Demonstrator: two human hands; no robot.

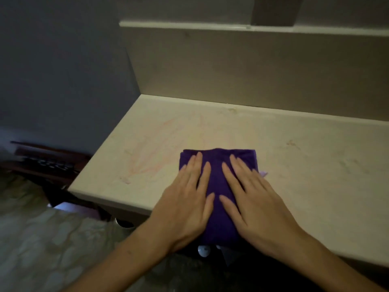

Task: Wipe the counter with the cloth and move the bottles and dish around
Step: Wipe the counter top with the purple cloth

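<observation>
A folded purple cloth (pixel 216 175) lies on the pale stone counter (pixel 294 165) near its front edge. My left hand (pixel 187 205) presses flat on the cloth's left half, fingers spread and pointing away from me. My right hand (pixel 250 199) lies flat on the right half in the same way. Both palms rest on top of the cloth rather than gripping it. Faint pinkish streaks mark the counter to the left of the cloth. No bottles or dish are in view.
A low backsplash (pixel 231 68) with a ledge rises behind the counter. The counter's left end (pixel 101 165) drops to a dark wooden piece of furniture (pixel 48 163) and patterned floor (pixel 42 239). A grey wall stands at left.
</observation>
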